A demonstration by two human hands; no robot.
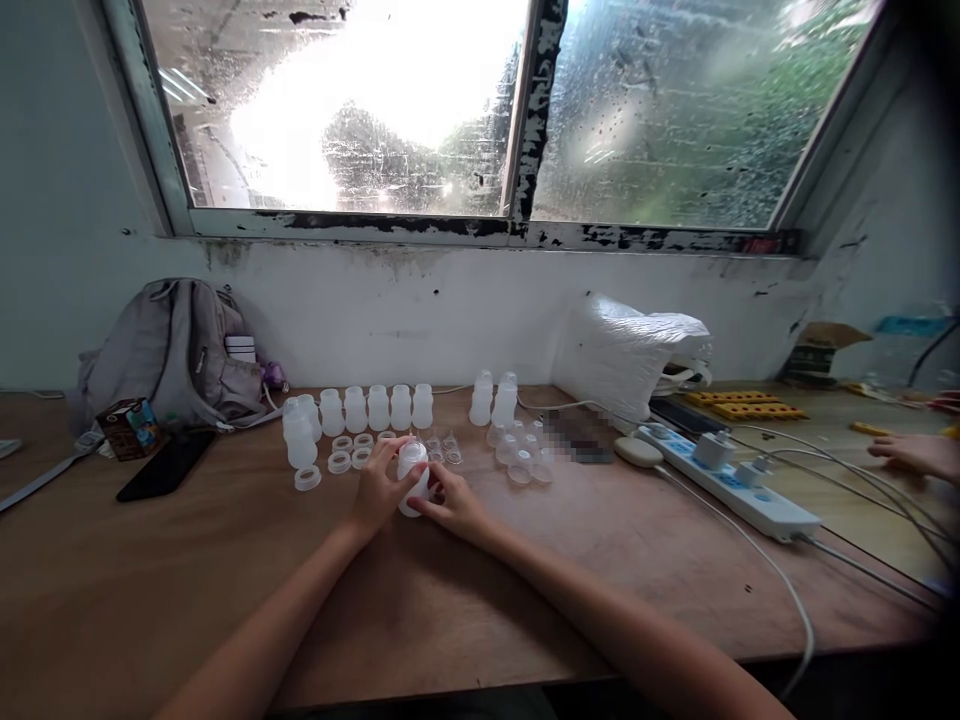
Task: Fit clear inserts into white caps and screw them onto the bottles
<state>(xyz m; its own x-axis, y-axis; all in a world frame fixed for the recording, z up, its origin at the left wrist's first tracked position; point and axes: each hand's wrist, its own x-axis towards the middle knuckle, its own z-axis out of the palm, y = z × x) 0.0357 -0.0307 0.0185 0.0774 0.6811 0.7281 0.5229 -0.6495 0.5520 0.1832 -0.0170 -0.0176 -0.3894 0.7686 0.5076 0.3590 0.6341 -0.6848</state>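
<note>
A small translucent white bottle (412, 478) stands on the wooden table (225, 580), held between both my hands. My left hand (379, 487) wraps its left side, fingers curled over the top. My right hand (454, 502) pinches its lower right side. Behind it stands a row of several similar bottles (367, 408), with loose white rings (342, 461) in front of them. Two capped bottles (493, 399) and several clear caps (519, 455) sit to the right.
A grey backpack (172, 352), a small carton (130, 428) and a black phone (166, 466) lie at left. A white bag (628, 352), a power strip (727, 480) with cables and yellow parts (742, 405) are at right. Another person's hand (915, 455) shows at far right.
</note>
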